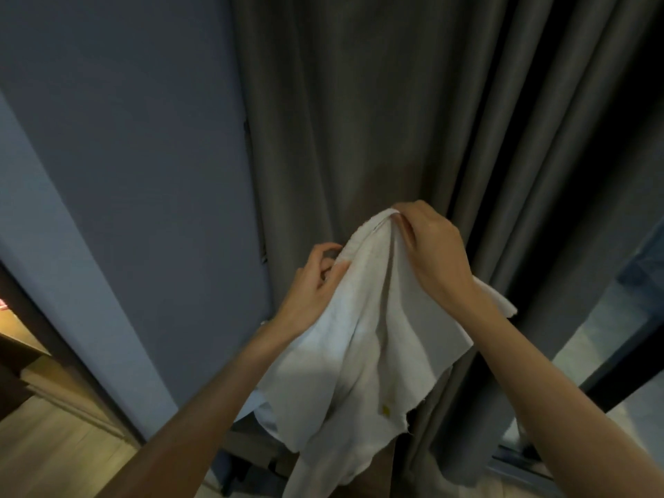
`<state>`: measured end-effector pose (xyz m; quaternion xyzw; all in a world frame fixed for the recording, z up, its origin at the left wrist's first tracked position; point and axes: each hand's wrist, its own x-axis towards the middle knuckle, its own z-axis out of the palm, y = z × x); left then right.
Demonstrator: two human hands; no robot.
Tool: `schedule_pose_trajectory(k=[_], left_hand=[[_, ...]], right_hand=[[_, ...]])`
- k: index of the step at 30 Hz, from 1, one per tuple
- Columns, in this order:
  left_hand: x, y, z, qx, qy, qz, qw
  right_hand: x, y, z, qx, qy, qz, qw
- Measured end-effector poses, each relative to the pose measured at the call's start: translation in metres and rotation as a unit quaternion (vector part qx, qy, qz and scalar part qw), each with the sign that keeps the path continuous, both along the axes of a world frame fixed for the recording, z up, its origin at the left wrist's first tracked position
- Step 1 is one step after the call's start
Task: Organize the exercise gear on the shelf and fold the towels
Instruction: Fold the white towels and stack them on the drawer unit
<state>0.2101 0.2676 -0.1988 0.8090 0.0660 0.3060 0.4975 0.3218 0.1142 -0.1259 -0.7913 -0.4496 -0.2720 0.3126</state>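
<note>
While the head camera looks forward and down, it shows a white towel (363,336) held up in the air between two bare forearms, in front of a grey curtain (359,120). The right hand (427,242) is the higher of the two. Its fingers curl down over the top of the towel and pinch a bunched fold of cloth there. The left hand (316,282) is just beside it and a little lower, with its fingers bent round the towel's upper edge and gripping it. The two hands are near each other but do not touch.

The towel hangs loose and creased from both grips, falling between the arms towards the bottom of the view. One corner sticks out to the right behind the right wrist. The lower edge is uneven and looks frayed. A small yellow mark (386,410) sits low on the cloth, near that edge.

The curtain falls in long folds behind the towel and fills the middle and right of the view. To its left is a plain blue-grey wall (143,156). A pale wooden floor (54,447) shows at the lower left, with the edge of some dark wooden furniture (18,346) beside it. At the lower right, past the curtain, a dark frame (618,375) crosses a lighter surface; what that surface is cannot be told. Something dark stands low behind the towel, too dim to make out.
</note>
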Motion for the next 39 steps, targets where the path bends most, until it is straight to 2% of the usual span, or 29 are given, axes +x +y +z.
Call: schedule_pose_trajectory(k=[4,7,10,13,17,20,21,23,25,28,29,31,33,39], left_hand=[[-0.001,-0.003,-0.005,0.014,0.046,-0.02,0.999],[0.003,-0.013,-0.003,0.028,0.022,0.098,0.995],[0.006,-0.013,0.001,0.136,-0.017,0.219,0.966],[0.001,0.003,0.005,0.231,-0.023,0.237,0.943],[-0.014,0.027,0.007,0.257,0.035,0.214,0.942],[-0.017,0.043,0.001,0.205,0.051,0.175,0.962],[-0.017,0.048,0.0,0.155,0.043,0.164,0.973],[-0.016,0.056,-0.004,-0.023,0.045,0.106,0.993],[-0.016,0.058,-0.006,-0.178,0.087,0.035,0.98],[-0.015,0.058,-0.004,-0.294,0.132,-0.036,0.946],[-0.014,0.055,-0.001,-0.274,0.147,-0.035,0.95],[-0.014,0.045,0.002,-0.138,0.167,0.024,0.976],[-0.015,0.041,-0.002,-0.002,0.153,0.098,0.983],[-0.025,0.07,-0.019,0.086,0.103,0.061,0.989]], right_hand=[[0.0,0.007,0.007,0.017,-0.01,-0.019,1.0],[-0.005,0.013,0.006,0.027,-0.019,-0.016,0.999],[-0.008,0.016,0.005,0.019,-0.025,-0.008,0.999],[-0.003,0.012,0.005,0.005,-0.049,-0.025,0.998],[0.008,0.011,0.004,-0.013,-0.04,-0.065,0.997],[0.012,0.019,0.003,-0.009,-0.019,-0.08,0.997],[0.012,0.022,0.003,-0.004,-0.012,-0.078,0.997],[0.013,0.025,0.004,0.003,0.001,-0.075,0.997],[0.013,0.027,0.003,-0.003,0.003,-0.078,0.997],[0.011,0.032,-0.003,-0.015,0.007,-0.071,0.997],[0.009,0.033,-0.004,-0.014,0.016,-0.068,0.997],[0.007,0.035,-0.007,-0.008,0.031,-0.065,0.997],[0.003,0.036,-0.007,-0.007,0.032,-0.061,0.998],[0.012,0.025,-0.005,0.0,0.034,-0.087,0.996]])
